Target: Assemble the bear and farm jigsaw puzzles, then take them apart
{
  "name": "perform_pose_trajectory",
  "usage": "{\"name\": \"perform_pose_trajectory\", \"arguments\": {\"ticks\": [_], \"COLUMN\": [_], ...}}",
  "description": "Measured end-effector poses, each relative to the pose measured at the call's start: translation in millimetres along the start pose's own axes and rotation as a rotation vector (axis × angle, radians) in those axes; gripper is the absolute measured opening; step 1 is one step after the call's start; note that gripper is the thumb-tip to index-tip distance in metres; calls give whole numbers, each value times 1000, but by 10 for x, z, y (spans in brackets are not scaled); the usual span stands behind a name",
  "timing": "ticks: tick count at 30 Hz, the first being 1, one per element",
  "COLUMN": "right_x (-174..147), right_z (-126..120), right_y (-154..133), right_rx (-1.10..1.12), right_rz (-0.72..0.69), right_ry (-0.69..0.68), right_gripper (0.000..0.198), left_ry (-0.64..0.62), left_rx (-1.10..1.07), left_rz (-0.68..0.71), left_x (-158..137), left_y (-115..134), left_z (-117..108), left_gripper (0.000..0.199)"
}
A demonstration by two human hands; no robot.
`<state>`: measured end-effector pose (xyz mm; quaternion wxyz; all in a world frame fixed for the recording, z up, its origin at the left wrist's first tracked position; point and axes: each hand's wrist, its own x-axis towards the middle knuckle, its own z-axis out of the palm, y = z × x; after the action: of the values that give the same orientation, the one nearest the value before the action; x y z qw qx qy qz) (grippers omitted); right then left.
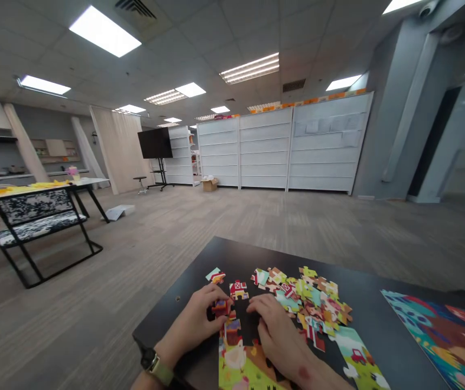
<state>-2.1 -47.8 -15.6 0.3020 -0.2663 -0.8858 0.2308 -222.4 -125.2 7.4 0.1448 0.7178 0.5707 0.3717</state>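
Observation:
My left hand (194,319) has its thumb and fingers around a red and purple puzzle piece (223,307), which lies against the left column of a partly joined puzzle (252,368). A white hen and green grass show on the joined part. My right hand (275,327) rests to the right of that column, with loosely bent fingers over the dark tabletop and nothing visible in them; its thumb is mostly hidden. A piece with a red barn (238,289) lies just above the left fingertips. Further up is a loose piece (215,275).
Many loose puzzle pieces (309,298) are heaped right of my right hand on the black table (183,292). Beside them lies a joined section with a red car (360,357). A colourful picture sheet (443,336) is at the far right. A patterned chair (37,211) stands leftward.

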Motion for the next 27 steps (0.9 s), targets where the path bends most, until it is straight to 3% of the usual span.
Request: {"name": "perform_pose_trajectory", "arguments": {"ticks": [5,8,15,20,27], "right_x": [200,392,528,511,490], "right_z": [-7,-46,-59,46,50], "right_y": [61,90,134,172,45], "right_rx": [-210,-271,-183,-182,-27], "right_rz": [27,67,109,-1,-75], "right_ry": [-80,-154,-124,-93,-83], "right_gripper": [54,45,20,23,12], "left_ry": [28,73,202,246,280], "left_rx": [9,8,92,103,95], "left_rz": [-16,-5,-123,-133,-151], "left_x": [13,9,-59,-93,-85], "left_y": [-78,-132,-353,-416,-447], "left_z": [52,19,-133,-147,-165], "left_gripper": [27,29,25,23,20]}}
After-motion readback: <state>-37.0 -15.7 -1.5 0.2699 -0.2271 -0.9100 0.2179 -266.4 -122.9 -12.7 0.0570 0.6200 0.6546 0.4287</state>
